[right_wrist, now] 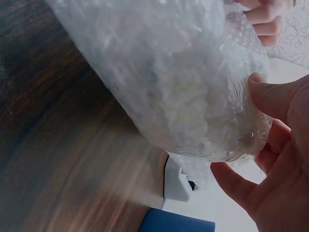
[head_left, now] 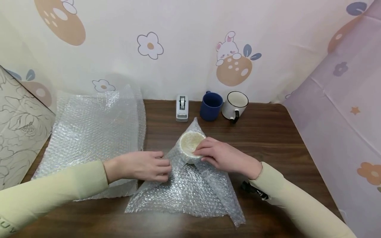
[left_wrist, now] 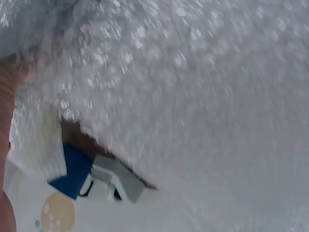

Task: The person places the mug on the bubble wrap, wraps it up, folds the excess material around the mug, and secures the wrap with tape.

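A pale yellow, round-mouthed cup (head_left: 191, 142) stands mid-table inside a sheet of bubble wrap (head_left: 181, 195), its sides covered by the wrap. My right hand (head_left: 221, 154) holds the rim on the right, thumb on the outside and fingertips reaching over the edge. In the right wrist view the thumb (right_wrist: 275, 99) presses the wrap against the cup's side. On the left, my left hand (head_left: 146, 166) has its fingers bent at the wrap's left edge and pinches it; the thumb is hidden from the head view. Bubble wrap fills most of the left wrist view.
Flat bubble wrap sheets (head_left: 95, 132) lie on the left of the wooden table (head_left: 268, 132). Along the back stand a white tape dispenser (head_left: 182, 109), a blue mug (head_left: 210, 107) and a white mug with black handle (head_left: 233, 107). A patterned cloth wall (head_left: 184, 66) rises behind.
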Action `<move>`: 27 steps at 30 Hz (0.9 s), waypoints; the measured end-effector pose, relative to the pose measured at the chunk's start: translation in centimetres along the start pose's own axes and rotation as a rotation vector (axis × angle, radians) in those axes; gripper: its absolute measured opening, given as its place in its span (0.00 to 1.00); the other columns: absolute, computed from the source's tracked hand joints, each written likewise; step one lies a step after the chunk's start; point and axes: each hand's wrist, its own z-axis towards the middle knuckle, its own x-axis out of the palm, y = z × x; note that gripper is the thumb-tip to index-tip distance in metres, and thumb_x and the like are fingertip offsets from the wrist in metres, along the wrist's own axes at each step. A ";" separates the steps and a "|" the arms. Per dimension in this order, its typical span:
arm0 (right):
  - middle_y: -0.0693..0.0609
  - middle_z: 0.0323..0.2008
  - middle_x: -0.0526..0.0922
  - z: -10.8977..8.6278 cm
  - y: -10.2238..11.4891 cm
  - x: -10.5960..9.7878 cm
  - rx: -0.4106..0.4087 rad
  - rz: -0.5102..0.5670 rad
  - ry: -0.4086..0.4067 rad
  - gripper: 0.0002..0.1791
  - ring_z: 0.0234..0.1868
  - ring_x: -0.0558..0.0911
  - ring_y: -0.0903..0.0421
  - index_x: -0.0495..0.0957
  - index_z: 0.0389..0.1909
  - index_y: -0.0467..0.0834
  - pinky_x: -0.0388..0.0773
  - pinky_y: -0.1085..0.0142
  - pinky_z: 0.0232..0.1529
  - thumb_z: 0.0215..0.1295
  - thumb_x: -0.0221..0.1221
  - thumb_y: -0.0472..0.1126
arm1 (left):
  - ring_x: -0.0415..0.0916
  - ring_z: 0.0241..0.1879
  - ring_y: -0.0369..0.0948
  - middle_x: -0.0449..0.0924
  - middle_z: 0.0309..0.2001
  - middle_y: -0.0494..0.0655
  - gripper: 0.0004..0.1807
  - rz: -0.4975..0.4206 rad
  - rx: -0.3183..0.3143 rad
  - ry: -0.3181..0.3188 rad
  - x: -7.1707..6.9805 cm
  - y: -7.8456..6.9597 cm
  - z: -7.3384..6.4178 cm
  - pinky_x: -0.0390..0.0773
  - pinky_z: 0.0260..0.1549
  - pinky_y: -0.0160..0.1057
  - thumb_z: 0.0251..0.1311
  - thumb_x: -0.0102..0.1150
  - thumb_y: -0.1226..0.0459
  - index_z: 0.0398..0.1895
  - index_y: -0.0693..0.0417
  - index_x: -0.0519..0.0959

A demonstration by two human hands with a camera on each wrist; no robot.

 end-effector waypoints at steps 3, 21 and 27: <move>0.55 0.53 0.80 0.0 0.0 0.0 -0.003 0.002 -0.001 0.14 0.58 0.74 0.58 0.82 0.55 0.46 0.73 0.59 0.59 0.71 0.59 0.38 | 0.70 0.47 0.39 0.75 0.49 0.39 0.14 -0.007 -0.011 0.011 0.4 -0.5 0.4 0.71 0.44 0.40 0.62 0.58 0.60 0.50 0.40 0.74; 0.55 0.52 0.80 -0.1 0.1 0.2 -0.005 0.006 -0.017 0.14 0.57 0.74 0.57 0.82 0.54 0.45 0.73 0.59 0.59 0.71 0.60 0.38 | 0.71 0.46 0.39 0.76 0.48 0.39 0.10 -0.088 -0.075 0.018 0.6 -0.7 0.0 0.71 0.42 0.39 0.63 0.58 0.58 0.48 0.42 0.79; 0.55 0.52 0.80 0.0 0.1 0.1 -0.014 0.000 -0.016 0.14 0.57 0.74 0.57 0.82 0.54 0.45 0.74 0.60 0.58 0.71 0.60 0.36 | 0.73 0.44 0.40 0.81 0.42 0.40 0.10 -0.452 -0.390 -0.115 0.0 1.1 -1.0 0.73 0.42 0.40 0.56 0.64 0.63 0.42 0.48 0.83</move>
